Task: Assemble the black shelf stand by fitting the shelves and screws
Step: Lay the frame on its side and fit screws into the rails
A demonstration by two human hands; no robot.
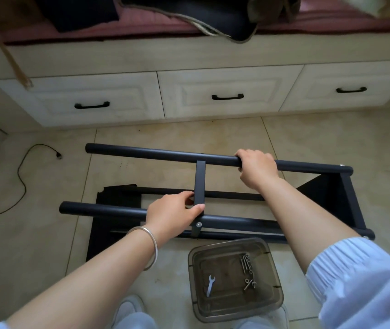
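Observation:
A black shelf frame lies on its side on the tiled floor, with two long round tubes joined by crossbars. My right hand [257,168] grips the far tube [156,153]. My left hand [174,213] pinches the middle flat crossbar [200,179] where it meets the near tube [104,210]; a silver screw head [198,224] shows just below my thumb. A second crossbar [353,200] joins the tubes at the right end. Flat black shelf panels [118,198] lie under the frame. A clear plastic tub [234,279] near my knees holds a small wrench [210,284] and several screws [247,269].
A cream drawer unit [227,91] with three black-handled drawers runs along the back, topped by a pink cushion with dark clothes. A black cable [23,176] trails across the floor at the left. My knees and shoes are at the bottom edge.

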